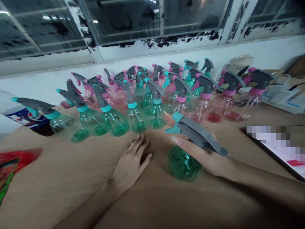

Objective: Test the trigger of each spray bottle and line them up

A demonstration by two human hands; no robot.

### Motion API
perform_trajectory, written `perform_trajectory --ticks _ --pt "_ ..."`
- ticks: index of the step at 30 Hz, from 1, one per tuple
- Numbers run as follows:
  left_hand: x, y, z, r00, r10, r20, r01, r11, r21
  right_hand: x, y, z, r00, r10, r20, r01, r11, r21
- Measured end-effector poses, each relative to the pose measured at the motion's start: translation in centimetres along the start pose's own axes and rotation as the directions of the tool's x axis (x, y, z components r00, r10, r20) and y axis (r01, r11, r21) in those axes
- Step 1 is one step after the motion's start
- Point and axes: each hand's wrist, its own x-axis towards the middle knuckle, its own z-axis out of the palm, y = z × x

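My right hand [205, 156] is wrapped round the neck of a green spray bottle [184, 167] with a grey and teal trigger head. The bottle stands roughly upright over the wooden table [78, 184], its nozzle facing left and away from me; I cannot tell whether its base touches the wood. My left hand [131, 160] lies flat on the table with its fingers stretched out, holding nothing. Just beyond its fingertips stands a clear bottle with green liquid [137, 119]. Other teal-collared bottles [114, 122] stand in the same front row.
Behind are several more spray bottles, some with pink collars and red liquid [214, 111]. A dark soda bottle [35, 119] lies at left, near a red packet [16, 162]. A screen [281, 149] is at right. The white wall and windows [147, 19] border the table's back.
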Motion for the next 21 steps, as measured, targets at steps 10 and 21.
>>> perform_trajectory --ticks 10,21 --pt "-0.09 0.02 -0.05 1.0 0.006 0.002 -0.006 1.0 -0.003 0.06 -0.22 -0.07 0.996 0.08 0.043 -0.085 0.989 0.119" --pt "-0.07 -0.02 -0.03 1.0 -0.002 0.012 0.002 1.0 -0.006 0.63 -0.5 -0.33 0.989 0.115 0.092 -0.132 0.971 0.2"
